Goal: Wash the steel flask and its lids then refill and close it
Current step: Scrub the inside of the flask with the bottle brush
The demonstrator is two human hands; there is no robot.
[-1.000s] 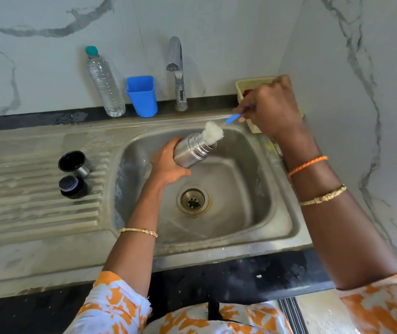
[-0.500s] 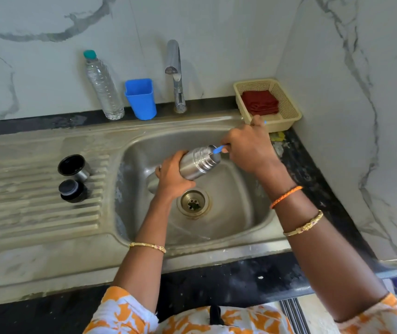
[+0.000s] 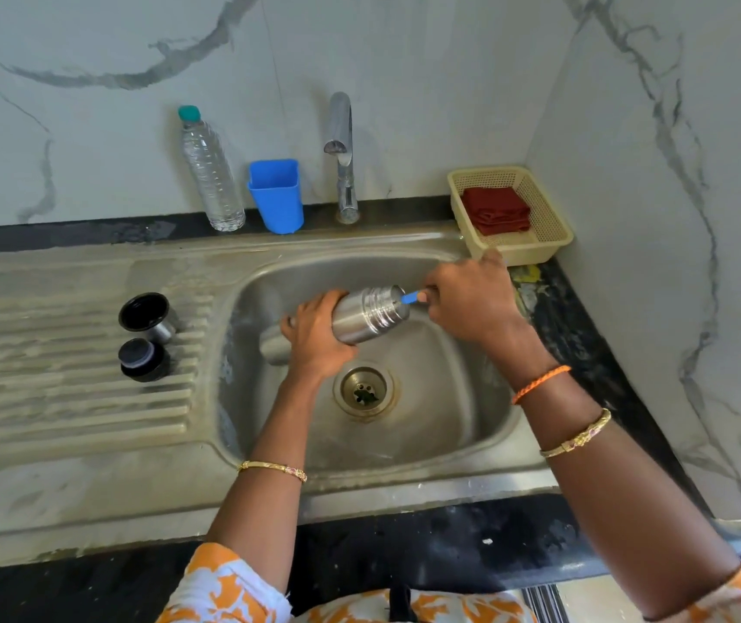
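Note:
The steel flask (image 3: 366,314) lies almost level over the sink basin (image 3: 458,397), mouth pointing right. My left hand (image 3: 314,339) grips its body. My right hand (image 3: 472,301) holds the blue handle of a bottle brush (image 3: 410,298), whose white head is hidden inside the flask. On the draining board to the left stand two lids: a steel cup lid with a black inside (image 3: 148,317) and a black stopper lid (image 3: 141,359).
The tap (image 3: 341,150) rises behind the basin, with no water seen running. A clear plastic bottle (image 3: 211,173) and a blue cup (image 3: 276,195) stand against the wall. A cream basket (image 3: 548,227) with a red cloth (image 3: 497,211) sits at the back right. The drain (image 3: 364,391) is open.
The brush's white head was outside the flask mouth a second ago; my right hand pushed it in, moving left and down towards the flask. The left hand kept its hold.

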